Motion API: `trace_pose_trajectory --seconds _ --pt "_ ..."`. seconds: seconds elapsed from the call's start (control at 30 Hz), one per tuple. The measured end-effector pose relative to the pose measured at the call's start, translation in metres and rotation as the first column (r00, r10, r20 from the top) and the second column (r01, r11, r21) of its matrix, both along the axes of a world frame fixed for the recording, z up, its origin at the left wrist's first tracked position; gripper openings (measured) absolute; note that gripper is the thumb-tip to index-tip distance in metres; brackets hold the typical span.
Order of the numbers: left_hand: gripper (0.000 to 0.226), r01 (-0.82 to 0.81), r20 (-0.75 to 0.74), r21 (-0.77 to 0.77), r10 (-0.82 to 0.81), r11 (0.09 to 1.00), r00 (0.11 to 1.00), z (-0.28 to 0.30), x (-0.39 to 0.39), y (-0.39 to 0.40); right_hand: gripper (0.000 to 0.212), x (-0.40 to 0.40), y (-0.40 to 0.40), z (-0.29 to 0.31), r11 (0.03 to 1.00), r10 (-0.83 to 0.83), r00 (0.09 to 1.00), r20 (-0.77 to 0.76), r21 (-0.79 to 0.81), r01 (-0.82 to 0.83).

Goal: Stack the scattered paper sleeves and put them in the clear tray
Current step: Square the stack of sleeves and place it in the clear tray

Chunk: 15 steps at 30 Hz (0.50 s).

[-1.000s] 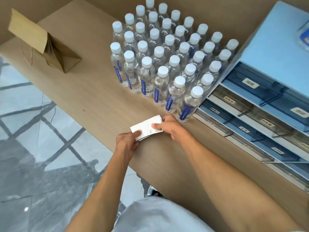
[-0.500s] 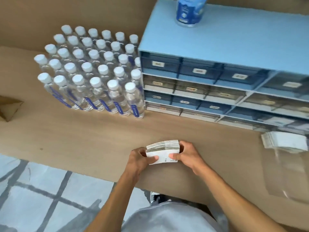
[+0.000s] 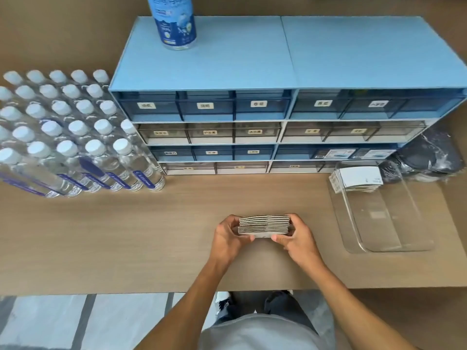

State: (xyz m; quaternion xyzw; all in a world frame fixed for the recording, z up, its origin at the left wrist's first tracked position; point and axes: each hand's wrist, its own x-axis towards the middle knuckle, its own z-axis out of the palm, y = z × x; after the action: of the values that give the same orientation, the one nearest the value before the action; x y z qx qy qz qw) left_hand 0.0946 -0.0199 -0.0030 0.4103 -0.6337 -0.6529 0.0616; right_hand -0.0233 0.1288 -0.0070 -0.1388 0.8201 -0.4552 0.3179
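Observation:
A stack of white paper sleeves (image 3: pixel 264 224) stands on edge on the wooden counter, its layered edges facing me. My left hand (image 3: pixel 228 236) grips its left end and my right hand (image 3: pixel 295 237) grips its right end, so both hold the stack. The clear tray (image 3: pixel 389 238) lies on the counter to the right of my hands, apart from them. Another stack of sleeves (image 3: pixel 358 176) rests inside the tray at its far end.
A blue drawer cabinet (image 3: pixel 252 117) stands along the back of the counter, with a blue can (image 3: pixel 174 21) on top. Several water bottles (image 3: pixel 75 137) crowd the left. Dark wrapped items (image 3: pixel 427 157) lie beyond the tray. The counter's front edge (image 3: pixel 101 293) runs below my wrists.
The view has swung right from the bottles to the cabinet and tray. The stack, held flat at first, now stands squared on edge between both hands.

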Motion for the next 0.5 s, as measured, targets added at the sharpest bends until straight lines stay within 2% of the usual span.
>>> trace_pose_trajectory --seconds 0.3,0.43,0.5 --pt "0.048 -0.035 0.014 -0.038 0.035 0.999 0.999 -0.008 0.001 0.017 0.047 0.006 0.011 -0.019 0.996 -0.036 0.995 0.089 -0.083 0.044" --pt "0.052 -0.048 0.015 -0.05 0.048 0.998 0.999 -0.01 0.001 0.021 0.057 0.011 0.011 -0.02 0.998 -0.004 1.0 0.026 -0.058 0.006" --pt "0.052 -0.043 0.01 -0.068 0.043 0.997 0.999 -0.01 0.001 0.024 0.067 0.014 0.009 -0.02 0.999 0.023 0.998 -0.067 0.029 -0.021"
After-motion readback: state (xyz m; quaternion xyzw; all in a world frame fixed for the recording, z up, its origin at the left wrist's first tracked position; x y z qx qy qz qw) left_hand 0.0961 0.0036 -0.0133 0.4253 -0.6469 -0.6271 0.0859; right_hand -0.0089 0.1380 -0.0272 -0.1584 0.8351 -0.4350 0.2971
